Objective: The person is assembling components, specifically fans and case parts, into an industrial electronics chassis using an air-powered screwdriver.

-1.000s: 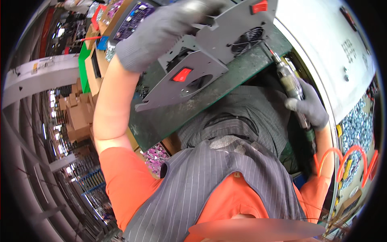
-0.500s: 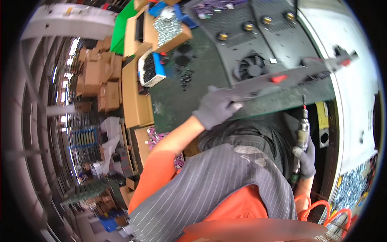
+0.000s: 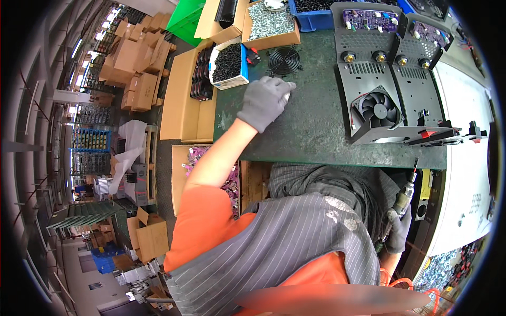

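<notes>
My gloved left hand (image 3: 265, 102) is over the green worktop, just below a round black fan guard (image 3: 284, 60). Its fingers curl together; whatever they hold is hidden. My gloved right hand (image 3: 398, 234), low at the right, is wrapped round a power screwdriver (image 3: 405, 197) whose bit points up. On the right of the worktop stand two dark metal panels (image 3: 363, 84) side by side, with brass fittings (image 3: 379, 56) and purple circuit boards (image 3: 370, 21). A black fan (image 3: 378, 107) sits on the left panel, above its bent-up front edge.
Left of the fan guard stands a white-and-blue box of black screws (image 3: 227, 62). Behind it are a carton of silver screws (image 3: 270, 23) and a blue bin (image 3: 313, 20). An open carton (image 3: 182, 113) borders the worktop (image 3: 316, 142) on the left. Orange coiled hose (image 3: 403, 282) hangs by my right arm.
My left hand has let go of the dark metal panel and moved left and away from me. The panels now rest on the worktop. The screwdriver stays in my right hand.
</notes>
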Available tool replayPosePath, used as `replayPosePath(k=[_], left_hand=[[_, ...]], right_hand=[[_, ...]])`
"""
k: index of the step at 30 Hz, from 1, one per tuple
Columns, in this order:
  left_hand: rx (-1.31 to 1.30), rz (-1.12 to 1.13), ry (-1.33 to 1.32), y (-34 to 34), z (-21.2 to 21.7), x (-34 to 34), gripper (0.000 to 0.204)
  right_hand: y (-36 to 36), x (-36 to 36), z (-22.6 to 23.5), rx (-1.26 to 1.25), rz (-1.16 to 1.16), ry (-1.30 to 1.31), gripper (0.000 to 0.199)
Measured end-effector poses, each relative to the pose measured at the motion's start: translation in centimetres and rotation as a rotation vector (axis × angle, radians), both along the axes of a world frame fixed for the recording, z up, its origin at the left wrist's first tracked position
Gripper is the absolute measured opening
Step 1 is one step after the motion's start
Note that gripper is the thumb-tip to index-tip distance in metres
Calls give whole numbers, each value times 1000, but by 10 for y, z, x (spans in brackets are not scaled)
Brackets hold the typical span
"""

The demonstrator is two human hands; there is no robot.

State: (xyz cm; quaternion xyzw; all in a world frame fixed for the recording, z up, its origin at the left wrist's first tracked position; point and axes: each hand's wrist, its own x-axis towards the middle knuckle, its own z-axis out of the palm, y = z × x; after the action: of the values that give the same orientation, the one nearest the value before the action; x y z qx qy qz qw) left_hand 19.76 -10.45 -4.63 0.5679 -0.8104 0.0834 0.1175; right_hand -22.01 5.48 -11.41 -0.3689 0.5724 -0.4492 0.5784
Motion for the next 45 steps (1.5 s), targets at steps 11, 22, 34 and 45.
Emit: replayPosePath(k=[11, 22, 34, 45], left_hand=[[344, 138, -442, -54, 1, -27, 16], [159, 254, 70, -45, 12, -9, 24], [1018, -72, 2156, 43, -23, -51, 32], [933, -91, 1747, 39, -10, -49, 35]], right_hand=[[5, 17, 13, 29, -95, 73, 55], [14, 35, 66, 137, 269, -38, 73], [-54, 109, 93, 49, 683, 40, 69], [-54, 115, 87, 74, 732, 26, 65]])
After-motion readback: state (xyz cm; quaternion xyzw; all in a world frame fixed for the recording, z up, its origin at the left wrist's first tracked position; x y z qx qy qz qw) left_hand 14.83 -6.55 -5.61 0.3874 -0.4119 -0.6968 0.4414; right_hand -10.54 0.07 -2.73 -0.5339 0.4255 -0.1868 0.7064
